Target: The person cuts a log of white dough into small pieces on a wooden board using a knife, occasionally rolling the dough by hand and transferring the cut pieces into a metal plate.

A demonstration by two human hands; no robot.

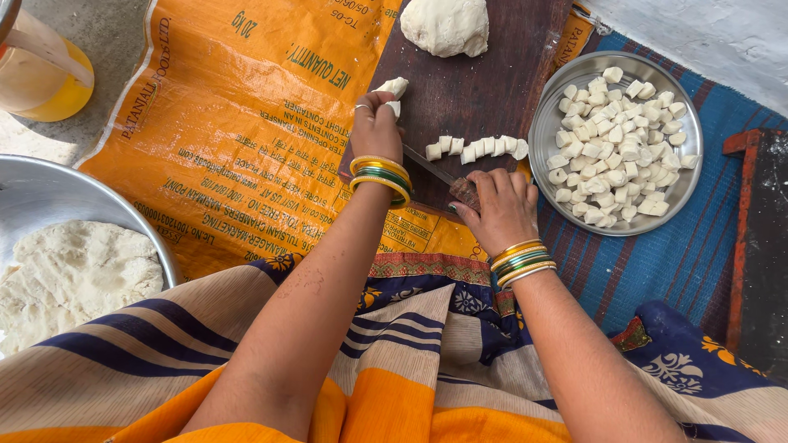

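Note:
A dark wooden board (484,74) lies on the floor ahead of me. My left hand (376,127) presses a short roll of white dough (393,87) onto its left edge. My right hand (501,209) grips the wooden handle of a knife (443,176), whose blade points toward the left hand. A row of cut dough pieces (476,148) lies on the board between the hands. At the board's far end rests a large dough ball (446,26). Both wrists wear yellow and green bangles.
A steel plate (543,135) piled with several cut dough pieces stands right of the board on a blue striped mat (665,271). A big steel bowl (57,193) of dough is at the left. An orange sack (238,123) covers the floor. A yellow container (45,70) stands far left.

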